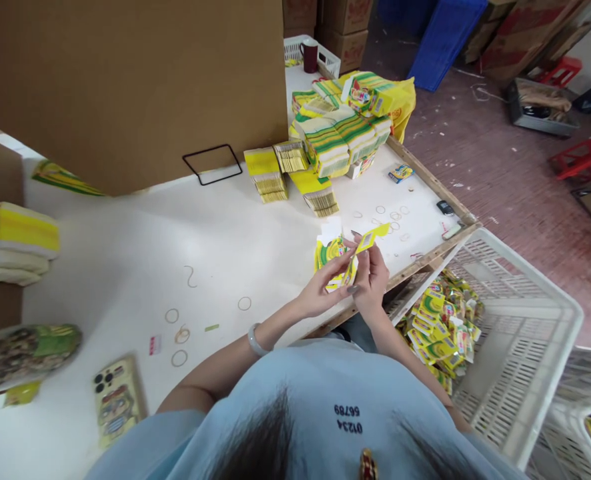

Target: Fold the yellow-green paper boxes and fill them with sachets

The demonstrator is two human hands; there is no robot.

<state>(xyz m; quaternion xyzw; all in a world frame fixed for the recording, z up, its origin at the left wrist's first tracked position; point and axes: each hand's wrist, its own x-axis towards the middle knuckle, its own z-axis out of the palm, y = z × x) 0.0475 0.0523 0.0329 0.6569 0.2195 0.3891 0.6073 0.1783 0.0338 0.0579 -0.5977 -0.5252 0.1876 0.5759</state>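
Note:
Between my two hands is a small yellow printed carton [371, 238], its flap sticking out to the upper right. My left hand [320, 288] has its fingers closed on the carton's left and lower side. From the right, my right hand [370, 277] pinches the same carton. Just under and left of the hands, several yellow-and-green flat cartons [325, 253] lie on the white table [140, 253], partly covered by my fingers. Farther back stand bundles of folded cartons [316, 195], with a large pile of banded cartons [335, 137] behind them.
At my right stands a white plastic crate [535, 300] holding many small yellow packs [435, 327]. A big cardboard box [140, 87] blocks the back left. Rubber bands [244, 304], a phone [118, 400] and a small blue box [401, 173] lie on the table. A wooden rim [425, 260] edges it.

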